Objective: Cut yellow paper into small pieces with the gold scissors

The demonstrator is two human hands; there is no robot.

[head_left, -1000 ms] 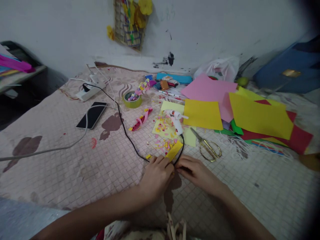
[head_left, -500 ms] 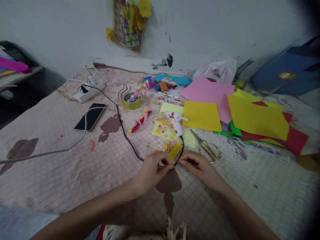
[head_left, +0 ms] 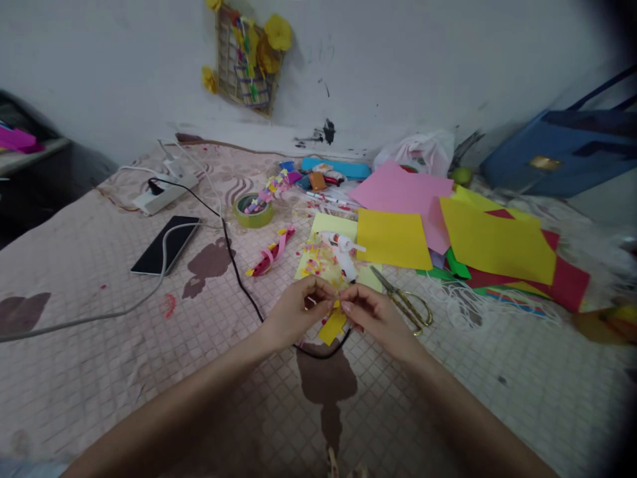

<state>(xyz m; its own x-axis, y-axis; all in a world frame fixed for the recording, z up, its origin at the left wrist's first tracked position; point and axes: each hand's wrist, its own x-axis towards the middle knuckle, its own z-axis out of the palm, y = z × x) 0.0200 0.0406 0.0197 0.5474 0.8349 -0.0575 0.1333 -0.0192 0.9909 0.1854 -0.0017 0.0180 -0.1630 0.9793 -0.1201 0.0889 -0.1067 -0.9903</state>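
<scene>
My left hand [head_left: 301,313] and my right hand [head_left: 377,317] meet over the table, thumbs and fingertips pinched close together. A tiny bit of yellow shows at the fingertips, but what they hold is too small to make out. Just below them is a yellow paper strip [head_left: 332,326]; whether the fingers touch it is unclear. Behind the hands, a white glue gun [head_left: 343,249] lies on pale yellow paper [head_left: 326,222] among small pink and yellow paper scraps [head_left: 313,264]. Its black cord [head_left: 321,356] loops beneath my hands. Gold-handled scissors [head_left: 405,302] lie beside my right hand.
To the left are a phone [head_left: 166,244], a power strip [head_left: 166,192] and a grey cable [head_left: 119,312]. A tape roll [head_left: 253,216] and a decorated red stick [head_left: 271,252] lie mid-table. Coloured sheets [head_left: 497,236] and white string [head_left: 462,302] cover the right side.
Both hands have moved up from the table's nearer part to the yellow strip, and their fingertips have come together. The strip appears shifted slightly toward me. The camera view has shifted a little.
</scene>
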